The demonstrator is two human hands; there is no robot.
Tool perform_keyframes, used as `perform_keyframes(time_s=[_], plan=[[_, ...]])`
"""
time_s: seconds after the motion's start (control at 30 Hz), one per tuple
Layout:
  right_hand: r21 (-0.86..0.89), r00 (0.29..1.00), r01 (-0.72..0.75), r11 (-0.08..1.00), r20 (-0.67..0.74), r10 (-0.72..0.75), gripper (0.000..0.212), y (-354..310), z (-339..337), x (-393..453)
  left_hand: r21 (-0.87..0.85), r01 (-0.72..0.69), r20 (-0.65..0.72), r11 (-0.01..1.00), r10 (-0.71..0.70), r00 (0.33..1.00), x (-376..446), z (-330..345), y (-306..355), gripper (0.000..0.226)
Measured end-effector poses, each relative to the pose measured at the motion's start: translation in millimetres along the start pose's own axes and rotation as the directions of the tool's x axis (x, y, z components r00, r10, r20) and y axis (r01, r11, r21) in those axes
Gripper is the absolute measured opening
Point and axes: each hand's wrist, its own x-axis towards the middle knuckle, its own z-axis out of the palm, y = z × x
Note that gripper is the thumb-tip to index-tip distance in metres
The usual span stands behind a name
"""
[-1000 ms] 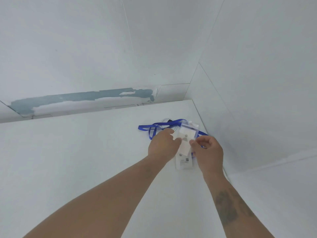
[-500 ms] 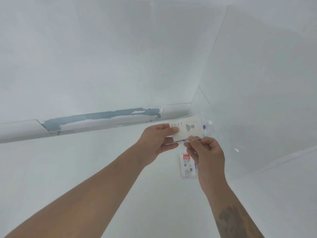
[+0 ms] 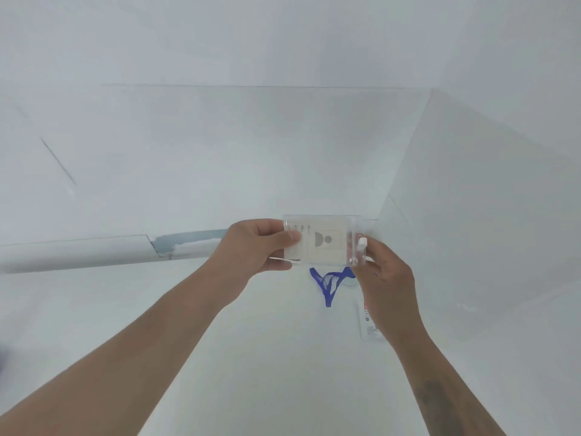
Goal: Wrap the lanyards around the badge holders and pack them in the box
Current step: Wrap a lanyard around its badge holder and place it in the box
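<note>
Clearly, at the far left only a white desk [image 3: 94, 309] is seen, bounded behind by a wall with a scraped blue-grey strip [image 3: 188, 243] along its foot. Moving rightward, the left hand [image 3: 254, 247] is found raised above the desk, its thumb and curled fingers pinching the left short edge of a clear badge holder [image 3: 323, 240]. The holder is held flat-on and lengthwise between both hands, with a pale insert card visible inside. Its right end, where the clip slot sits, is gripped by the right hand [image 3: 383, 278]. A blue lanyard [image 3: 330, 284] hangs from that end in a loose loop below the holder; whether it touches the desk cannot be told. Just beside the right wrist, a second packaged holder [image 3: 367, 322] lies on the desk. No box is in view.

The step in hand is judged to be the start of wrapping: the holder is lifted and squared, the strap not yet wound. Next, the strap would probably need to be gathered and taken around the holder while one end is kept pinched. Room is ample to the left; the side wall [image 3: 487, 215] close on the right limits any swing there.
</note>
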Motion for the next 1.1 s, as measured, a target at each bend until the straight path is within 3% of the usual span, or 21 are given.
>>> perform_keyframes(time_s=[0.17, 0.33, 0.4, 0.53, 0.63, 0.7, 0.83, 0.97, 1.1], plan=[[0.105, 0.996, 0.050, 0.993, 0.063, -0.057, 0.024, -34.3, 25.9, -23.1, -0.012, -0.018, -0.097, 1.000, 0.016, 0.995, -39.7, -39.3, 11.8, 0.014], [-0.037, 0.983, -0.012, 0.999, 0.184, 0.018, 0.031, -41.5, 79.9, -68.3, -0.110, -0.004, -0.103, 0.994, -0.008, 0.995, -84.6, -69.4, 9.3, 0.011], [-0.119, 0.963, -0.006, 0.993, 0.268, 0.038, 0.032, -45.2, 103.2, -91.9, -0.100, -0.019, -0.168, 0.995, 0.002, 0.986, -94.9, -74.1, 6.8, 0.009], [-0.385, 0.878, 0.251, 0.888, 0.476, -0.042, 0.024, -62.4, 125.2, -126.4, 0.170, -0.040, -0.393, 0.985, 0.105, 0.913, -107.9, -92.2, -5.5, 0.011], [-0.518, 0.799, 0.481, 0.708, 0.592, -0.109, 0.031, -92.1, 123.0, -132.4, 0.391, -0.013, -0.399, 0.920, 0.182, 0.899, -124.0, -110.6, -12.2, 0.021], [-0.531, 0.757, 0.548, 0.646, 0.644, -0.112, 0.036, -117.1, 116.2, -130.2, 0.498, 0.010, -0.366, 0.867, 0.200, 0.909, -137.2, -119.2, -13.2, 0.020], [-0.519, 0.758, 0.490, 0.700, 0.651, -0.048, 0.018, -155.2, 98.8, -107.0, 0.497, 0.003, -0.315, 0.868, 0.177, 0.932, -159.5, -123.7, -6.1, 0.021], [-0.411, 0.781, 0.444, 0.796, 0.613, -0.120, 0.009, -171.5, 92.5, -90.3, 0.451, -0.032, -0.182, 0.892, 0.127, 0.975, -174.5, -130.6, 6.1, 0.020], [-0.207, 0.827, 0.217, 0.954, 0.559, -0.067, 0.007, -173.1, 91.6, -84.7, 0.272, -0.066, -0.073, 0.960, 0.089, 0.993, -183.5, -134.4, 18.5, 0.015]])
